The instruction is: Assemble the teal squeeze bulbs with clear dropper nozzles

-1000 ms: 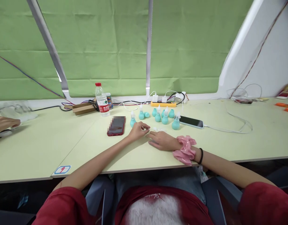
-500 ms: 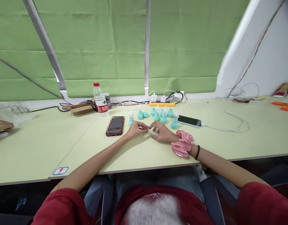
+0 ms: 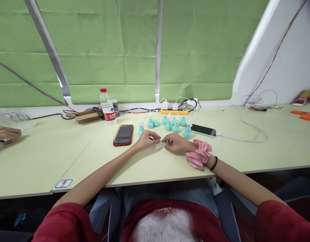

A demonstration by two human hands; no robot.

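Just above the table, my left hand [image 3: 147, 139] and my right hand [image 3: 177, 143] almost meet. Both are closed in a pinch on a small clear plastic piece [image 3: 160, 145], its exact shape partly covered by the fingers. Behind the hands stand several turquoise rubber bulbs. Some carry clear pointed nozzles, such as the bulb [image 3: 175, 127] behind my right hand and the bulb [image 3: 141, 130] behind my left. Another bulb [image 3: 187, 133] with a nozzle is beside my right wrist. One bare bulb [image 3: 156, 123] lies on its side.
A red-cased phone [image 3: 123, 135] lies left of my hands, and a charging phone [image 3: 203, 130] lies to the right. A water bottle [image 3: 108, 109], a cardboard box [image 3: 87, 117] and a yellow power strip [image 3: 174, 111] are behind. Another person's hand [image 3: 6, 134] rests far left.
My right hand has shifted slightly right and its fingers have come down onto the clear piece near the table. My left hand has hardly moved. The other person's hand has moved right.
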